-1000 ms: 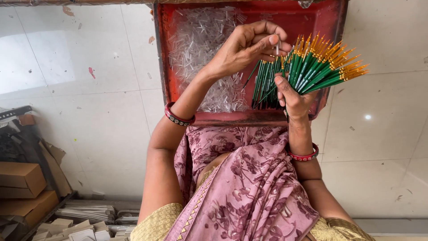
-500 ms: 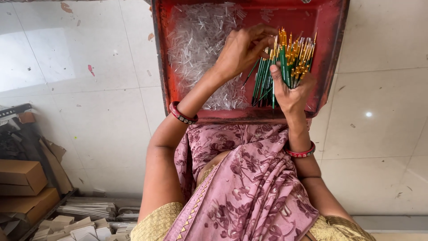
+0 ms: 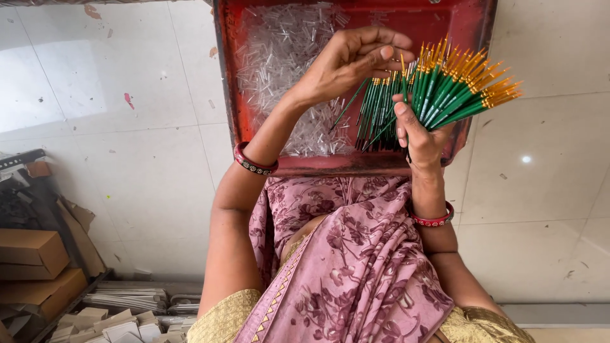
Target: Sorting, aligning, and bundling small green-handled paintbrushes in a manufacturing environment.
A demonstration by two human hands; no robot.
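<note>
Pale glossy floor tiles [image 3: 114,114] fill the frame, with cardboard boxes [image 3: 32,267] and stacked paper cards [image 3: 127,305] at the lower left. At the upper centre a red metal tray [image 3: 470,25] rests at the knees of a person in a mauve floral sari [image 3: 356,267]. Its floor is strewn with small clear plastic tubes [image 3: 286,57].

In the upper right of the frame, over the tray's right half, is a fanned bundle of thin green-handled paintbrushes [image 3: 445,89] with gold ferrules. The right hand [image 3: 419,136] is closed around the handle ends, thumb pressed across them, so the tips spread up and to the right. The left hand [image 3: 352,60], just left of the fan, has its fingers curled and pinches the top of a single brush [image 3: 356,98] that slants down-left, away from the bundle.

These brushes look light, stiff and slick with lacquer, so a loose grip would probably let them slide apart. The handles are the safe place to grasp, since the fine tips seem easily bent. Red bangles [image 3: 254,162] sit on both wrists.
</note>
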